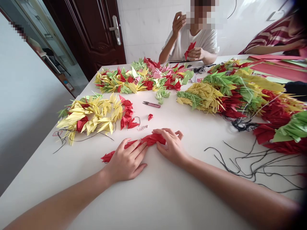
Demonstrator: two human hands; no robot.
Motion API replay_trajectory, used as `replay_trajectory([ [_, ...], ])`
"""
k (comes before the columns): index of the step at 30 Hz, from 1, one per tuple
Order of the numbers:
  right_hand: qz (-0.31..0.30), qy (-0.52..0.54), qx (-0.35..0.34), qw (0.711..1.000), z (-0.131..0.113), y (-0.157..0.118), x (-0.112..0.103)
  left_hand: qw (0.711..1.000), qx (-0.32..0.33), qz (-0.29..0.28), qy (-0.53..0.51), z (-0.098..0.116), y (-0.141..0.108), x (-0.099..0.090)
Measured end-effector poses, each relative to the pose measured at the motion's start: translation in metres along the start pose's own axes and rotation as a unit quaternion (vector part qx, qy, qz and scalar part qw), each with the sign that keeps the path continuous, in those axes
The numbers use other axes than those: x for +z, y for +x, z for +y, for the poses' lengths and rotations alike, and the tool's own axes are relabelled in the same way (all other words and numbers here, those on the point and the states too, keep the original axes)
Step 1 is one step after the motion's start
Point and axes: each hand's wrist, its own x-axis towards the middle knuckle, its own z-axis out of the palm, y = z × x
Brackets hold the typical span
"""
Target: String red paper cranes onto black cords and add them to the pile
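Note:
A string of folded red paper cranes (153,139) lies across the white table in front of me. My left hand (128,161) rests flat over its left part with fingers stretched out, hiding some of the cranes. Around the right end curve the fingers and thumb of my right hand (171,143), gripping it. The left tip of the string shows beyond my left hand. Just past my hands are a small clear plastic piece (143,128) and a single small red folded piece (150,117).
Thread snips (151,104) lie farther back. Yellow crane strings (96,116) are on the left, a mixed heap (139,78) behind, and larger bundles (206,95) with loose black threads (249,166) on the right. Across the table a person in white (203,41) holds a red paper crane (190,50).

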Motion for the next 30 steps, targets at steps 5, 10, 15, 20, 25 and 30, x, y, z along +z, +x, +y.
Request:
replay_trajectory([
  [5,-0.003,0.001,0.024,1.0,0.0021,0.0006,-0.0003,0.999,-0.026,0.019,0.008,0.0,-0.0019,0.0016],
  [10,-0.016,-0.001,0.014,1.0,0.0025,0.001,-0.0011,0.996,-0.064,0.051,0.021,-0.0001,-0.0005,-0.0014],
  [15,-0.031,0.047,-0.042,0.998,0.0038,0.0011,-0.0007,0.997,-0.041,0.058,0.023,0.0012,0.0025,-0.0055],
  [20,-0.03,0.069,-0.087,0.993,0.0052,0.0014,0.0003,1.0,0.004,0.006,0.025,0.0028,0.0018,-0.0048],
  [25,-0.027,0.067,-0.075,0.995,0.0056,0.0016,0.0018,0.999,0.01,-0.014,0.033,0.0021,-0.0014,0.0002],
  [30,-0.031,0.048,-0.045,0.997,0.0069,0.0016,0.0031,0.999,-0.004,-0.004,0.045,0.0032,-0.0015,-0.0006],
])
